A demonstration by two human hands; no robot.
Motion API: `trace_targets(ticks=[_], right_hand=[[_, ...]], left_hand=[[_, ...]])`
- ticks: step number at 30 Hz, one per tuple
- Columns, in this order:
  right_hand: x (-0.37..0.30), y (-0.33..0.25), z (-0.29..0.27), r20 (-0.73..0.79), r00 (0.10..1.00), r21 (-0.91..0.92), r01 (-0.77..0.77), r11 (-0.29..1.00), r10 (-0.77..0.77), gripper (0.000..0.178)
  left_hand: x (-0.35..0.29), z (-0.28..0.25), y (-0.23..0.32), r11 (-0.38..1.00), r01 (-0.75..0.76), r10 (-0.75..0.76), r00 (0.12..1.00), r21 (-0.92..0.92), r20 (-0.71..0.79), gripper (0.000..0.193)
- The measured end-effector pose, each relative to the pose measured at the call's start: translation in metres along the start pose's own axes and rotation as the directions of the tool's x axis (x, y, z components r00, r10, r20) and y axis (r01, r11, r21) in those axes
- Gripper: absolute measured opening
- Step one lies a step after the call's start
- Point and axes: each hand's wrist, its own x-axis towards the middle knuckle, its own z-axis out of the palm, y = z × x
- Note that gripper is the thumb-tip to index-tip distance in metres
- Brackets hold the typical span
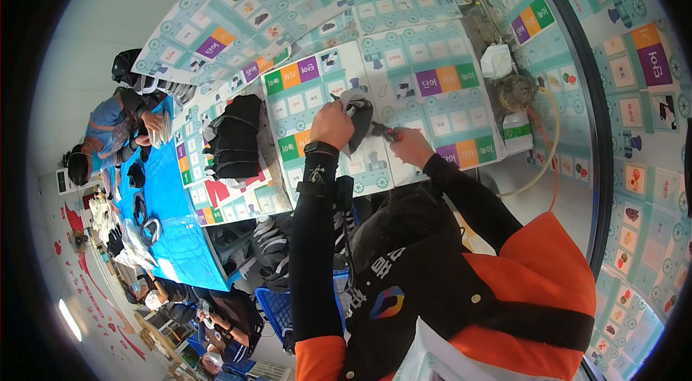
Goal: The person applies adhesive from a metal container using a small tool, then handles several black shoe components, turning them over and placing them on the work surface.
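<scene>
My left hand [331, 126] is closed on the edge of a curved dark grey and white fabric piece [359, 127], holding it above the covered table. In my right hand [412, 148] is a small dark hand tool with a bit of red [386, 131], its tip touching or very close to the piece's right edge; its exact kind is too small to make out. To the left of my hands lies a stack of black fabric pieces [235, 137]. The tabletop [389, 85] is covered with printed teal, white, purple and orange sheets.
A blue-covered table [169, 237] on the left carries grey pieces, with a person [115, 125] working at it. A blue basket [277, 309] with striped dark pieces stands below my table. At the right, a white bag [497, 61] and a hose [553, 143] sit beside a dark frame [595, 129].
</scene>
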Motion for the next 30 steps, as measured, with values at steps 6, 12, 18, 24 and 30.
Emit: trace_targets(ticks=[6, 12, 18, 24, 30], right_hand=[[0.004, 0.008, 0.01, -0.094, 0.968, -0.164, 0.213, 0.963, -0.231, 0.027], [0.005, 0.005, 0.006, -0.018, 0.986, -0.264, 0.157, 0.952, -0.168, 0.025], [0.008, -0.002, 0.006, -0.042, 0.983, -0.156, 0.168, 0.973, -0.177, 0.025], [0.015, -0.001, 0.009, -0.019, 0.982, -0.162, 0.181, 0.97, -0.186, 0.024], [0.013, -0.006, 0.01, -0.055, 0.978, -0.212, 0.185, 0.96, -0.201, 0.022]], left_hand=[[-0.003, 0.0, -0.003, 1.0, -0.006, 0.006, 1.0, -0.009, -0.005, 0.019], [-0.008, -0.001, -0.007, 1.0, 0.021, -0.021, 1.0, -0.002, -0.004, 0.021], [-0.015, -0.003, -0.01, 1.0, 0.013, -0.014, 1.0, -0.017, -0.019, 0.022], [-0.02, -0.007, -0.012, 0.999, 0.011, -0.012, 1.0, -0.03, -0.018, 0.02], [-0.025, -0.011, -0.011, 0.998, 0.06, -0.059, 0.998, -0.026, 0.026, 0.021]])
